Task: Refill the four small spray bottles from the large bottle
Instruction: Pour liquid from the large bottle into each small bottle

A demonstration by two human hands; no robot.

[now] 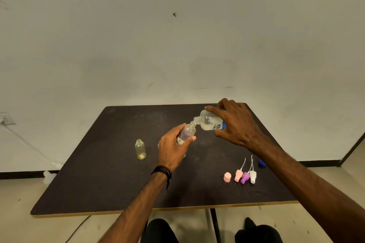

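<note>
Nearest, spray heads (245,176) lie loose on the table (98,183); above it the left hand (171,150) grips a tilted small spray bottle (187,134), likely light and slick, while the right hand (237,124) clasps the large bottle (209,122) mid-body, mouth to mouth.

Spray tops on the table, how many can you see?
3, in a row near the front right: a pink top, a purple top, a white top. The pink cap beside them isn't counted; a fourth may be hidden.
</note>
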